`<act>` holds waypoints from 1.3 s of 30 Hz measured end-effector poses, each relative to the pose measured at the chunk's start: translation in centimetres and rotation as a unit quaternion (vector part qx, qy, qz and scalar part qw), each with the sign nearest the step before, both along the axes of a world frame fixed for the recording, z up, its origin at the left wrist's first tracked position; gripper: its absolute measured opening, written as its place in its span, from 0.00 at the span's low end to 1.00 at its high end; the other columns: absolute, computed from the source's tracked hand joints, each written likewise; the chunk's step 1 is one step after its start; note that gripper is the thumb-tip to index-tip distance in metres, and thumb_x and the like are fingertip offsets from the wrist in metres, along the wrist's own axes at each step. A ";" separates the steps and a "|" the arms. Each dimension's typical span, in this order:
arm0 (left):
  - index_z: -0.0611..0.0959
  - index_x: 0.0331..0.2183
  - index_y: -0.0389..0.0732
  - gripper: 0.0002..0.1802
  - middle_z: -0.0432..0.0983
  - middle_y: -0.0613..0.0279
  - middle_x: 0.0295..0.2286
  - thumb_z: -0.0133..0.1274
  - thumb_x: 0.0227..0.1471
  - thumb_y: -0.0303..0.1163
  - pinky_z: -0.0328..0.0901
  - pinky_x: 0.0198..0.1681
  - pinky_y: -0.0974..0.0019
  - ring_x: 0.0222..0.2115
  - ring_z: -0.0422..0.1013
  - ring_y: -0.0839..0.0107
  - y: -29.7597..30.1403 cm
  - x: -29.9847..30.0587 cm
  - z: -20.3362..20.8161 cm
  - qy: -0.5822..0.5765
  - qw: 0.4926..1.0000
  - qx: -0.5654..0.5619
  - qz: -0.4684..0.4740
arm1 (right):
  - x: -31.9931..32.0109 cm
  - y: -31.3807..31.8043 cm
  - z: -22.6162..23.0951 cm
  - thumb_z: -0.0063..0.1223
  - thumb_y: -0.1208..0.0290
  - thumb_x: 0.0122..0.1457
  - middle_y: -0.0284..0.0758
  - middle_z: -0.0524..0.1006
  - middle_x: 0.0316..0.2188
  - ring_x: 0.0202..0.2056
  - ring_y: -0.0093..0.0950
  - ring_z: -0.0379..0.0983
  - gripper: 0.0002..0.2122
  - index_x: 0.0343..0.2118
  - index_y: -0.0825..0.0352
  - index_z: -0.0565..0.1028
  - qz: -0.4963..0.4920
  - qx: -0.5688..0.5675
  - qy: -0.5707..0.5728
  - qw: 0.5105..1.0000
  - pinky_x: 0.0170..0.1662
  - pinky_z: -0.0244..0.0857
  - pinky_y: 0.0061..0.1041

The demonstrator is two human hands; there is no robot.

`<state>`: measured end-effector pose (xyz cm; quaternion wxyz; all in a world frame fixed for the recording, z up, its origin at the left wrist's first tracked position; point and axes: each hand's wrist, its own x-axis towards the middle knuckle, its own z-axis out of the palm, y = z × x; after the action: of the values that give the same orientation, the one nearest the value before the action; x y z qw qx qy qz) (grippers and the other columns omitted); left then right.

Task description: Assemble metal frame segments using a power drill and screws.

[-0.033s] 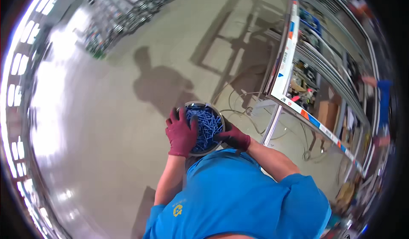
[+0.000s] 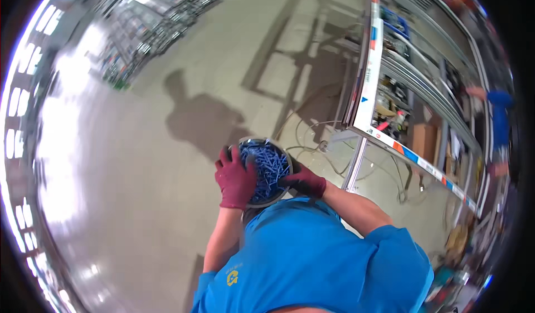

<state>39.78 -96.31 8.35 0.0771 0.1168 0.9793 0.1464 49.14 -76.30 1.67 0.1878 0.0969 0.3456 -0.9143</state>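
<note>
Close in front of my body I hold a round bowl (image 2: 267,203), filled with a heap of slim blue screw-like pieces (image 2: 270,167). My left hand (image 2: 235,180), in a maroon glove with dark fingertips, grips its left side. The thumb reaches over the rim onto the blue pieces. On the opposite side my right hand (image 2: 306,181) clasps the wall, its thumb also over the rim. The fingers under the right side are mostly hidden by the bowl.
To the right stands a metal-framed workbench (image 2: 362,98) loaded with parts and a cardboard box (image 2: 424,140). Cables (image 2: 309,137) lie on the floor beside its leg. Another person's blue sleeve (image 2: 500,123) shows at the far right. Stacked metal parts (image 2: 161,28) fill the far left.
The workbench, the floor shadows and the stacked parts have shifted slightly left in view. Both hands keep their hold on the bowl.
</note>
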 end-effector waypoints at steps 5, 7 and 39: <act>0.68 0.65 0.43 0.35 0.65 0.38 0.58 0.52 0.61 0.46 0.66 0.52 0.38 0.52 0.66 0.37 -2.6 -12.7 1.1 0.017 0.993 0.042 -0.113 | -8.9 -4.0 4.1 0.64 0.81 0.54 0.35 0.74 0.61 0.58 0.30 0.74 0.42 0.72 0.60 0.57 -0.061 -0.006 -0.065 0.996 0.58 0.73 0.34; 0.68 0.65 0.43 0.33 0.65 0.38 0.58 0.51 0.62 0.43 0.65 0.54 0.38 0.52 0.66 0.36 -2.1 -17.2 3.1 0.003 0.989 0.044 -0.143 | -12.0 -5.3 3.3 0.63 0.82 0.55 0.36 0.74 0.61 0.59 0.31 0.73 0.40 0.72 0.61 0.58 -0.094 0.015 -0.037 0.995 0.60 0.71 0.36; 0.78 0.56 0.35 0.27 0.83 0.46 0.42 0.59 0.62 0.41 0.71 0.49 0.57 0.45 0.79 0.60 39.7 -65.9 5.0 -0.250 0.857 0.343 -0.293 | -48.8 28.8 5.7 0.63 0.83 0.50 0.41 0.76 0.58 0.58 0.38 0.74 0.38 0.67 0.67 0.64 -0.405 -0.015 0.013 0.914 0.63 0.68 0.41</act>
<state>-26.16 -56.57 13.39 0.3137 0.3765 0.7355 0.4679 0.38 -47.50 7.41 -0.2014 0.2135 0.2653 -0.9184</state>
